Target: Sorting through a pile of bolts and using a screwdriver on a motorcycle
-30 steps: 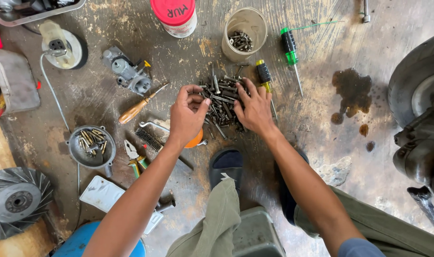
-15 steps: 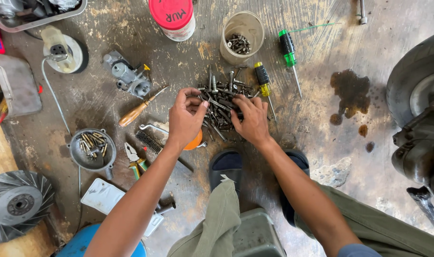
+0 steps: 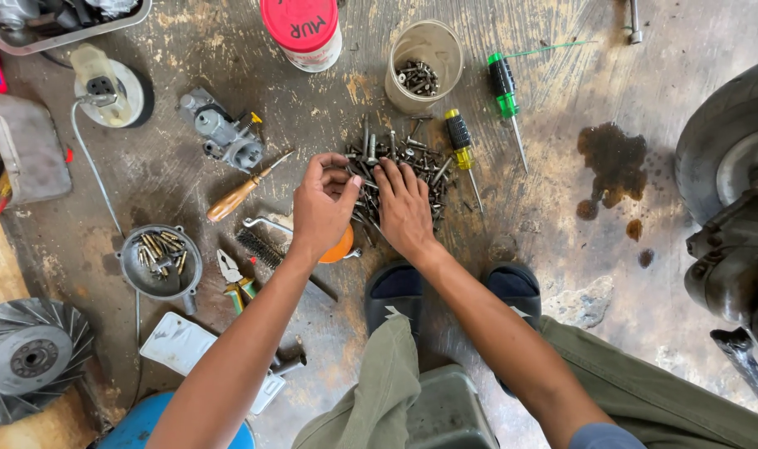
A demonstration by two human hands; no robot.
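Far left, a shallow grey metal bowl [image 3: 158, 264] holds brass-coloured bolts. Up top, a red-lidded white jar [image 3: 302, 32]. Left hand [image 3: 322, 208] curls, fingertips pinching at the edge of the dull steel screw pile [image 3: 399, 162] on the stained concrete floor [image 3: 553, 191]; what they hold, can't tell. Right hand [image 3: 405, 208] lies flat, fingers spread on the pile. Beyond, a beige plastic cup [image 3: 424, 65] contains dark screws.

Three screwdrivers [image 3: 508, 91], two hands [image 3: 404, 208], two screw containers [image 3: 424, 54], one pliers [image 3: 229, 270].
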